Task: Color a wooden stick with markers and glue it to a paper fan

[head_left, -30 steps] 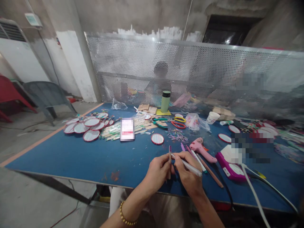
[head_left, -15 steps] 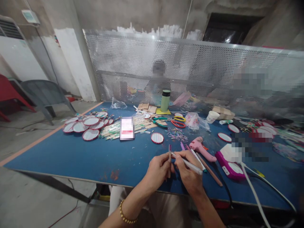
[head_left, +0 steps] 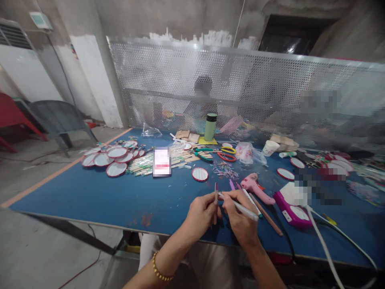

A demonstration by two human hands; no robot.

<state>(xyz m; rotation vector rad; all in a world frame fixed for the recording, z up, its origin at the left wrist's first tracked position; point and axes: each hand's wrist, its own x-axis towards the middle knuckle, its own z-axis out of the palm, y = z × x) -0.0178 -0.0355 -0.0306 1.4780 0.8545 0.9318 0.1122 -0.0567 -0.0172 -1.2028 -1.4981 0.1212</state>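
Observation:
My left hand [head_left: 202,214] pinches a slim wooden stick [head_left: 215,196] with a purple tip, held upright above the front of the blue table. In my right hand [head_left: 240,214] is a white marker pen [head_left: 245,211], gripped as for writing, its point touching or very near the stick's side. Fingers hide the lower part of the stick. Just beyond my hands lie a purple pen [head_left: 231,184], a white pen [head_left: 252,200] and a pinkish-brown rod [head_left: 267,216]. A pink glue gun [head_left: 257,188] rests to the right of them.
A red-rimmed round disc [head_left: 200,174] and a phone [head_left: 162,162] lie ahead. More discs [head_left: 102,159] are piled left, beside bundled sticks [head_left: 141,165]. Pliers [head_left: 226,154], a green bottle [head_left: 210,127] and a paper cup [head_left: 270,148] stand farther back. A magenta power strip [head_left: 291,210] with cables sits right.
The whole view has shifted very slightly. Both hands keep their grips, with the pen still at the stick.

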